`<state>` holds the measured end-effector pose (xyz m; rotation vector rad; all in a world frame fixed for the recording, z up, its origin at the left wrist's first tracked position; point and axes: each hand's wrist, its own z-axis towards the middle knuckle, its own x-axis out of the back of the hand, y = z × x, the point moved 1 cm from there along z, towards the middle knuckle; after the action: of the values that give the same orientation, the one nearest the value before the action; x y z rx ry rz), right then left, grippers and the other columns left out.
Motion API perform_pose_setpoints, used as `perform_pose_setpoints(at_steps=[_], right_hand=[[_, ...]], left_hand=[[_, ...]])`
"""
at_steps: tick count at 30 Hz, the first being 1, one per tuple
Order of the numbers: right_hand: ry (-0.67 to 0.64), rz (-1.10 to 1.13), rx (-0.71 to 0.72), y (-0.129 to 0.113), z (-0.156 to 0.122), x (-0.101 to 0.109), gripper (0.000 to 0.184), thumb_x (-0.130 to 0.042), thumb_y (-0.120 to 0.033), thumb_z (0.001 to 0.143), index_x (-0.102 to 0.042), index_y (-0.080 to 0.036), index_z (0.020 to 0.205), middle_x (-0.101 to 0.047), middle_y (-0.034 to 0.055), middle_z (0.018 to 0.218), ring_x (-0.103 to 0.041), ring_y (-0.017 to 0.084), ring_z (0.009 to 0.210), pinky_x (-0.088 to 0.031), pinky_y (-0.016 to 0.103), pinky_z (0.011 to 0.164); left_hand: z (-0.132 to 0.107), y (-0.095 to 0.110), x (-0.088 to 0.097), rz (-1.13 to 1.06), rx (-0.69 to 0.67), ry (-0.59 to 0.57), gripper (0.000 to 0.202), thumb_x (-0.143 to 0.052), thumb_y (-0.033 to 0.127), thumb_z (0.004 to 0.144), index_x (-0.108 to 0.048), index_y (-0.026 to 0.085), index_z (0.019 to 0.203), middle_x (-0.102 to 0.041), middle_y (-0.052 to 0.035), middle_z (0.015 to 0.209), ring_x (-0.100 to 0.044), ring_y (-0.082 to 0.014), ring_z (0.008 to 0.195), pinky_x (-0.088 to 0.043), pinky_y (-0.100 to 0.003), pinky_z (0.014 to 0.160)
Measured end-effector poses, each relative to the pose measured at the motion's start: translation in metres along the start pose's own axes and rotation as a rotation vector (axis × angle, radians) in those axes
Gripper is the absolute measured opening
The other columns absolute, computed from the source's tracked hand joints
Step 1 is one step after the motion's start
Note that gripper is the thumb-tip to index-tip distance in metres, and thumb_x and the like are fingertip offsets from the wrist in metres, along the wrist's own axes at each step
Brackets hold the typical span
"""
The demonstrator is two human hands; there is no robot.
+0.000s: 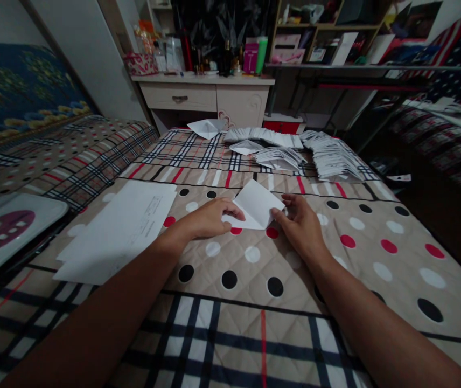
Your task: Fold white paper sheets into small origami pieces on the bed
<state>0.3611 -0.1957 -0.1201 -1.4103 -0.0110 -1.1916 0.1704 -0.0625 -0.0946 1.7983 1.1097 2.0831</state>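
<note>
A partly folded white paper sheet (257,207) is held on the dotted beige quilt (255,269), pinched at 2 edges by the left hand (210,218) and the right hand (301,226). A fold seems in hand; edges must be aligned before creasing.

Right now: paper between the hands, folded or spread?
Folded: the white paper shows a crease, one flap lifted; left hand presses it, right hand pinches its corner.

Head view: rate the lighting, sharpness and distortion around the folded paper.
Head view: dim overall, no glare; the white folded paper stands out bright, edges crisp; the left hand and right hand touching it read dark but unblurred; the wide lens of the head view bends the quilt lines near the borders; the far shelves sink into murk.
</note>
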Motion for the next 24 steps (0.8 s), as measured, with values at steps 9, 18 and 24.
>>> perform_pose_setpoints(at_steps=[9,18,24], right_hand=[[-0.049,0.233,-0.070,0.001,0.000,-0.002,0.036,-0.058,-0.021,0.068,-0.064,-0.018,0.103,-0.060,-0.0017,0.067,-0.052,0.014,0.053,-0.041,0.027,0.050],[-0.354,0.501,-0.147,-0.017,-0.014,0.006,0.034,-0.052,-0.016,0.060,-0.070,-0.015,0.088,-0.066,0.0008,0.066,-0.051,0.012,0.051,-0.035,0.024,0.047],[-0.235,0.469,0.036,-0.011,-0.015,0.003,0.047,-0.055,-0.013,0.066,-0.067,-0.018,0.110,-0.069,0.0061,0.095,-0.063,0.018,0.077,-0.050,0.031,0.067]], left_hand=[[-0.005,0.030,-0.024,0.557,-0.170,0.269,0.015,-0.066,0.018,0.083,-0.069,0.021,0.097,-0.067,-0.0043,0.098,-0.059,-0.0240,0.099,-0.041,-0.041,0.088],[-0.001,0.004,-0.024,0.422,-0.175,0.332,0.019,-0.054,0.006,0.085,-0.068,0.019,0.091,-0.067,-0.0037,0.098,-0.061,-0.0181,0.093,-0.048,-0.031,0.082],[-0.005,0.009,-0.028,0.310,-0.102,0.410,0.011,-0.066,0.030,0.085,-0.068,0.019,0.088,-0.065,-0.0043,0.098,-0.060,-0.0196,0.092,-0.049,-0.033,0.082]])
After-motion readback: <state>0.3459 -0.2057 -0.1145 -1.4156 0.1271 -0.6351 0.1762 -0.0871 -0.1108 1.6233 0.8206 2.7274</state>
